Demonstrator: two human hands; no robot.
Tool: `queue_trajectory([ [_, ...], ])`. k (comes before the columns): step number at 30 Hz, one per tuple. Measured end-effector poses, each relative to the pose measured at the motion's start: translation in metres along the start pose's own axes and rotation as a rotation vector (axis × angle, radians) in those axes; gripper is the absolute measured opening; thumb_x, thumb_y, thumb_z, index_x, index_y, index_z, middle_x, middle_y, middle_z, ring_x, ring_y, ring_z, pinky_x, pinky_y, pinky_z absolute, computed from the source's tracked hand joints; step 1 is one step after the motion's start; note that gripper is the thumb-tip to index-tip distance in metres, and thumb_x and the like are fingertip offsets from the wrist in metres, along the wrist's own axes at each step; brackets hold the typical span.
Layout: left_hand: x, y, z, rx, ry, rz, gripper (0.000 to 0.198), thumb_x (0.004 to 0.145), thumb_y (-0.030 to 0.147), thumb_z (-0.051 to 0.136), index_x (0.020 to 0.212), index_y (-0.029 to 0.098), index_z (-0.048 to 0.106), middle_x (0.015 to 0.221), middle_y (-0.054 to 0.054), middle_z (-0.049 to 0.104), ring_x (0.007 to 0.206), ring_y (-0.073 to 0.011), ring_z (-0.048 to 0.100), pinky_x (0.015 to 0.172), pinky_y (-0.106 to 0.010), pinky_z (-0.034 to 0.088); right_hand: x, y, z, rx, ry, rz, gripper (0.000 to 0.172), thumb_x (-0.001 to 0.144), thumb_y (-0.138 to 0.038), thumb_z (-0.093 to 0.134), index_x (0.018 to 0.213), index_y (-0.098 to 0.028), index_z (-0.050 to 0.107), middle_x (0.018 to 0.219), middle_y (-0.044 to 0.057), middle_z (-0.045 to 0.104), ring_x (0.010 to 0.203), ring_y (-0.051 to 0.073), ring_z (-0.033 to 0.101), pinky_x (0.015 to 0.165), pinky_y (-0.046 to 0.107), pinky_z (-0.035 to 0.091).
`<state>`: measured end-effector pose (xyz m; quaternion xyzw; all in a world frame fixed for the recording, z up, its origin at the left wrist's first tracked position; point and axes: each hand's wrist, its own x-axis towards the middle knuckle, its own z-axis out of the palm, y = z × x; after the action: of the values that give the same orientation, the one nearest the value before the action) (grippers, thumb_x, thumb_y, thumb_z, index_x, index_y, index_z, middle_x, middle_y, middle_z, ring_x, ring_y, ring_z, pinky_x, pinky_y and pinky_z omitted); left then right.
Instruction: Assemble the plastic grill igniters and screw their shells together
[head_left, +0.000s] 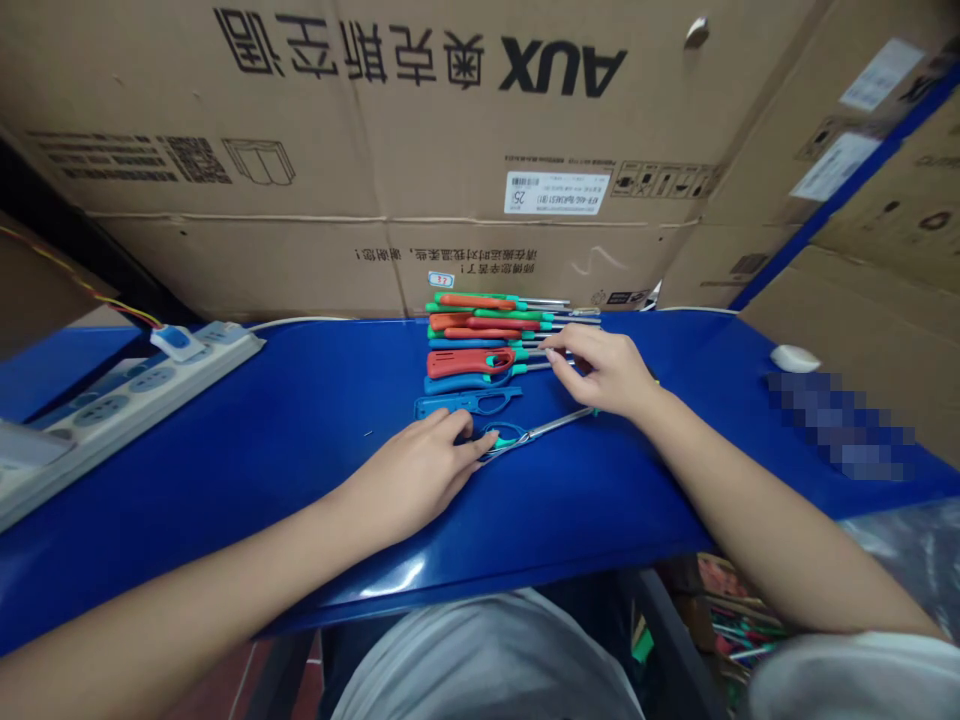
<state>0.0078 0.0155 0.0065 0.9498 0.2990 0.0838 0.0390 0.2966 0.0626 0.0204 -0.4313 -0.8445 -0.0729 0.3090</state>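
Note:
On the blue table [300, 440] lies a row of long lighters with red, green and blue handles [480, 335], their metal nozzles pointing right. My left hand [416, 470] rests flat, fingers stretched out, its fingertips touching the teal handle of the nearest lighter [517, 435]. A blue handle shell [465, 403] lies just beyond it. My right hand [604, 370] hovers over the nozzle ends, fingers curled loosely, index and thumb touching a metal nozzle [559, 352].
A white power strip [127, 385] with a plugged adapter runs along the left. Large cardboard boxes [450, 150] wall the back and right. A small white object [795, 357] sits at the right. More lighters fill a bin [735, 620] below the table.

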Motion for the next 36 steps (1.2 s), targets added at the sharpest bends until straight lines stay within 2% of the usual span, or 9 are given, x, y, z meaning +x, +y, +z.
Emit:
queue_trajectory([
  [3,0.001,0.000,0.000,-0.007,0.004,0.005,0.038,0.103,0.021,0.046,0.136,0.022,0.063,0.109,-0.012,0.061,0.098,-0.0235,0.061,0.089,-0.038,0.056,0.003,0.019,-0.003,-0.079,0.091,0.134,0.025,0.097,-0.031,0.047,0.106,-0.021,0.068,0.106,0.009,0.070,0.095,0.023,0.065,0.082,0.034,0.050],
  [6,0.002,-0.001,0.001,-0.025,0.015,0.015,0.038,0.102,0.019,0.046,0.137,0.020,0.061,0.113,-0.012,0.062,0.101,-0.0236,0.062,0.090,-0.038,0.056,0.007,0.054,-0.007,-0.163,0.146,0.334,0.030,0.096,-0.027,0.044,0.113,-0.019,0.067,0.113,0.014,0.065,0.103,0.028,0.062,0.090,0.040,0.050],
  [7,0.002,-0.002,0.002,-0.035,0.023,0.020,0.038,0.102,0.020,0.047,0.137,0.020,0.061,0.114,-0.012,0.063,0.102,-0.0239,0.062,0.090,-0.038,0.056,0.010,0.067,-0.007,-0.204,0.118,0.411,0.032,0.094,-0.025,0.044,0.115,-0.018,0.067,0.115,0.015,0.062,0.104,0.029,0.061,0.092,0.042,0.050],
  [9,0.002,-0.005,0.004,-0.057,0.050,0.022,0.037,0.101,0.023,0.051,0.137,0.019,0.060,0.115,-0.011,0.065,0.105,-0.0243,0.063,0.090,-0.037,0.056,0.014,0.091,-0.008,-0.314,-0.089,0.528,0.038,0.091,-0.021,0.045,0.121,-0.015,0.067,0.119,0.018,0.057,0.109,0.030,0.059,0.097,0.043,0.048],
  [13,0.002,-0.010,0.005,-0.046,0.086,-0.001,0.038,0.100,0.033,0.056,0.134,0.018,0.062,0.116,-0.010,0.069,0.107,-0.0253,0.065,0.089,-0.036,0.056,0.022,0.119,-0.009,-0.367,-0.256,0.581,0.042,0.090,-0.019,0.048,0.125,-0.015,0.070,0.115,0.018,0.057,0.107,0.030,0.060,0.097,0.040,0.048],
  [19,-0.003,-0.002,-0.006,0.115,0.020,-0.060,0.032,0.099,0.032,0.057,0.125,0.020,0.071,0.105,-0.011,0.070,0.099,-0.0290,0.065,0.081,-0.041,0.054,0.034,0.126,-0.007,-0.421,-0.486,0.551,0.044,0.094,-0.021,0.045,0.131,-0.026,0.069,0.122,0.015,0.057,0.106,0.028,0.062,0.088,0.036,0.049],
  [24,-0.004,0.001,-0.010,0.115,-0.014,-0.088,0.031,0.099,0.027,0.055,0.126,0.023,0.071,0.104,-0.012,0.067,0.097,-0.0281,0.064,0.076,-0.038,0.051,0.044,0.129,-0.006,-0.479,-0.576,0.546,0.045,0.096,-0.022,0.043,0.133,-0.027,0.067,0.129,0.016,0.057,0.109,0.031,0.064,0.086,0.040,0.049],
  [32,-0.004,0.005,-0.013,0.092,-0.073,-0.140,0.034,0.100,0.025,0.053,0.130,0.025,0.069,0.109,-0.012,0.066,0.102,-0.0305,0.063,0.080,-0.043,0.052,0.057,0.132,-0.007,-0.524,-0.647,0.625,0.030,0.085,-0.016,0.059,0.108,-0.020,0.076,0.124,0.015,0.067,0.115,0.031,0.064,0.089,0.038,0.050],
  [36,-0.004,0.006,-0.010,0.092,-0.058,-0.126,0.036,0.100,0.022,0.052,0.132,0.023,0.067,0.111,-0.013,0.067,0.103,-0.0306,0.064,0.082,-0.045,0.054,0.058,0.122,-0.018,-0.522,-0.578,0.741,0.023,0.078,-0.013,0.065,0.099,-0.011,0.075,0.112,0.022,0.071,0.108,0.036,0.067,0.088,0.043,0.051],
])
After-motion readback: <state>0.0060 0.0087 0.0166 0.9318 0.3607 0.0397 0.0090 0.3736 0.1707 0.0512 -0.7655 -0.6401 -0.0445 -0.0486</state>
